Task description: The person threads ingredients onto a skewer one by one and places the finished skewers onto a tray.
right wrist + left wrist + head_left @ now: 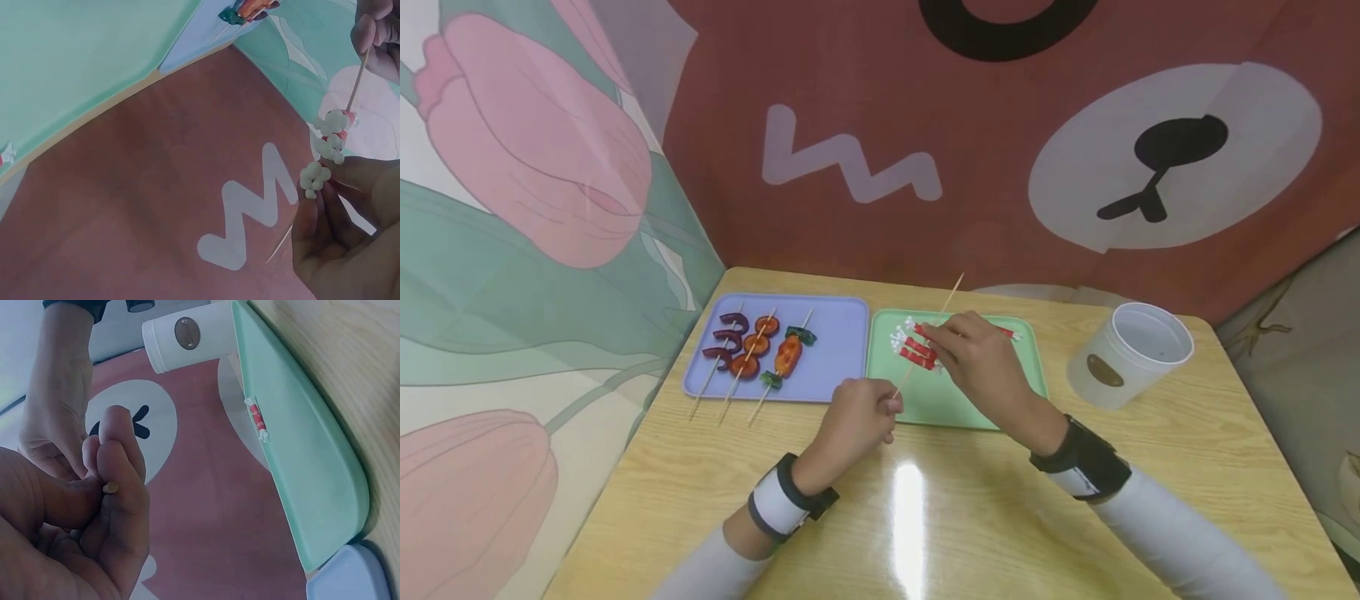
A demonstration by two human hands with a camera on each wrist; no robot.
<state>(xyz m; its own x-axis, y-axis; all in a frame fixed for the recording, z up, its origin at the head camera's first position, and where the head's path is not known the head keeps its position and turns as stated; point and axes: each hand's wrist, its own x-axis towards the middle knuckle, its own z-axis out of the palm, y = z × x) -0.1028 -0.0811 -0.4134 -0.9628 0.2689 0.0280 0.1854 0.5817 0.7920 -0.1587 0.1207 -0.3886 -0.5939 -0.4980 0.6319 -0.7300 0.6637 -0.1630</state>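
Note:
My left hand (857, 423) pinches the lower end of a thin wooden skewer (954, 290), which slants up and away over the green tray (951, 410). Red pieces (917, 353) with knobbly white ends are threaded on the skewer. Higher up the stick, my right hand (988, 367) pinches another such piece (314, 177) between thumb and fingers. The bare tip sticks out past that hand. In the left wrist view the cut end of the skewer (110, 487) shows between thumb and forefinger. One more red-and-white piece (257, 419) lies on the green tray, partly behind my right hand in the head view.
Left of the green tray, a blue tray (838, 321) bears three filled skewers, their stick ends over its front rim. A white tub (1093, 367) with a brown oval label stands at the right. A printed cloth wall (880, 233) rises behind the table.

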